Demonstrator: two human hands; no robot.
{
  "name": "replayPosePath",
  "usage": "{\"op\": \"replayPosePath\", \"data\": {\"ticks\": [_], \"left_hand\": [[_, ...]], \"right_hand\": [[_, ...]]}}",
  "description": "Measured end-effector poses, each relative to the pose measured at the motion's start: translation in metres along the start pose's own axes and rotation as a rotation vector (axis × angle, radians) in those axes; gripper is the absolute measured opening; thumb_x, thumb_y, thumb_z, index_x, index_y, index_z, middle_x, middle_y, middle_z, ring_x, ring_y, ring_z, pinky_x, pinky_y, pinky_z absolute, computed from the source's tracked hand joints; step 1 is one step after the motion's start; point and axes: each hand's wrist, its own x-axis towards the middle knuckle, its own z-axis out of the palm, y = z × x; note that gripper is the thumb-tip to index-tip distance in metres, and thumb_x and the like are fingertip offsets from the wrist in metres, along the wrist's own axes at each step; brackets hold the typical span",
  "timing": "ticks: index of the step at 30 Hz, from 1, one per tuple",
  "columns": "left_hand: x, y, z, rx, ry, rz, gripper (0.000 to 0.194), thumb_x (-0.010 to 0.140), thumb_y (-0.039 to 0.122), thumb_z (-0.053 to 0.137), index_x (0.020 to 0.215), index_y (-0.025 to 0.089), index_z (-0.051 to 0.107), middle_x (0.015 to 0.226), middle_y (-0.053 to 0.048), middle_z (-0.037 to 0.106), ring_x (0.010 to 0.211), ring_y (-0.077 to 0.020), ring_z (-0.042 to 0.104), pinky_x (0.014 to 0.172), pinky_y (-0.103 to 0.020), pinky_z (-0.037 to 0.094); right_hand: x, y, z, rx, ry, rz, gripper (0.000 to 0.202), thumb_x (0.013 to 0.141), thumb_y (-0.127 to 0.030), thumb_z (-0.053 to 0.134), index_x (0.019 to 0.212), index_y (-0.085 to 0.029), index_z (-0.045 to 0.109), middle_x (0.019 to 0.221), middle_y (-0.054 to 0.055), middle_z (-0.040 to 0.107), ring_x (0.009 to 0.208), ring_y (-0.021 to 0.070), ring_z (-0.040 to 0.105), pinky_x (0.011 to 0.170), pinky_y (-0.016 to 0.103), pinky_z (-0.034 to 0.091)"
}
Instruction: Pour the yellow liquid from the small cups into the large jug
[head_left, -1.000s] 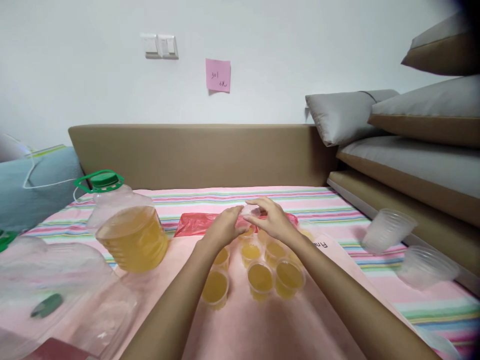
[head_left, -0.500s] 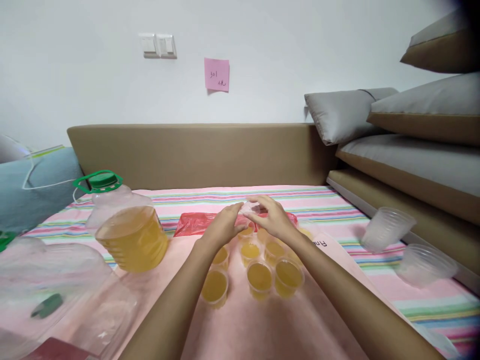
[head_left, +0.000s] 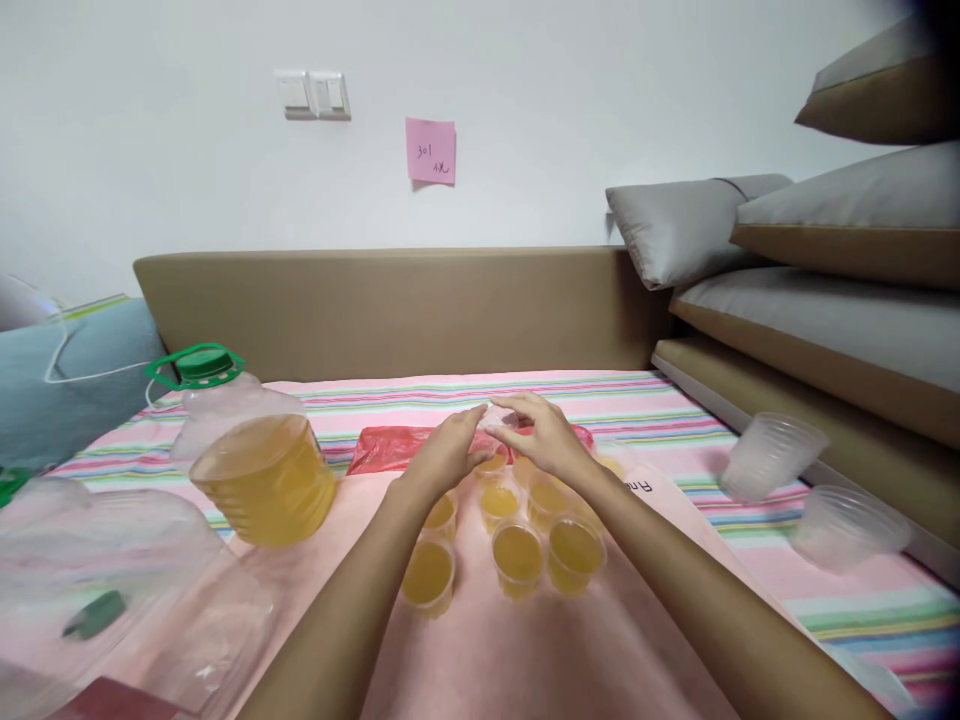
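My left hand and my right hand reach forward over a group of clear plastic cups filled with yellow liquid. Between my fingertips is a small translucent plastic piece, above the far cups. My fingers curve in on it from both sides; its exact kind cannot be made out. A full cup stands under my left forearm, with another behind it. Several more cups sit between and below my hands, some partly hidden by the right hand and forearm. A red plastic bag lies flat behind them.
At left stands a big clear jug of yellow liquid with a green cap. A second clear bottle lies in front of it. Two stacks of nested plastic cups lie at right beside piled cushions. Pink paper covers the striped cloth.
Both hands stay in nearly the same place around the translucent plastic piece. The whole view has shifted very slightly; the cups, jug and bag have not moved.
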Motion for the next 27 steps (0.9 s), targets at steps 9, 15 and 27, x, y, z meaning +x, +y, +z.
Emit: {"op": "replayPosePath", "data": {"ticks": [9,15,27], "left_hand": [[0.0001,-0.0003,0.0002,0.025,0.015,0.011,0.081,0.087,0.024,0.078,0.156,0.018,0.036,0.162,-0.022,0.045,0.150,-0.0346,0.044,0.120,-0.054,0.041],[-0.0002,0.0012,-0.0010,0.056,0.018,0.019,0.079,0.085,0.023,0.079,0.154,0.021,0.040,0.156,-0.021,0.053,0.147,-0.0354,0.049,0.119,-0.056,0.040],[0.0016,-0.0012,0.0023,0.104,-0.009,0.020,0.073,0.085,0.018,0.078,0.149,0.020,0.043,0.154,-0.022,0.055,0.148,-0.0335,0.049,0.127,-0.060,0.024]], "right_hand": [[0.0001,0.0022,0.0010,0.000,0.013,0.001,0.054,0.087,-0.043,0.077,0.138,-0.028,0.067,0.120,0.011,0.071,0.092,0.0211,0.071,0.090,0.044,0.061],[-0.0010,0.0038,0.0008,0.010,0.021,0.000,0.052,0.088,-0.043,0.076,0.138,-0.029,0.067,0.119,0.009,0.071,0.093,0.0202,0.071,0.090,0.042,0.062],[-0.0041,0.0034,0.0018,0.035,0.028,0.042,0.072,0.085,-0.031,0.077,0.152,-0.033,0.051,0.113,0.006,0.069,0.085,0.0172,0.070,0.085,0.040,0.063]]}}
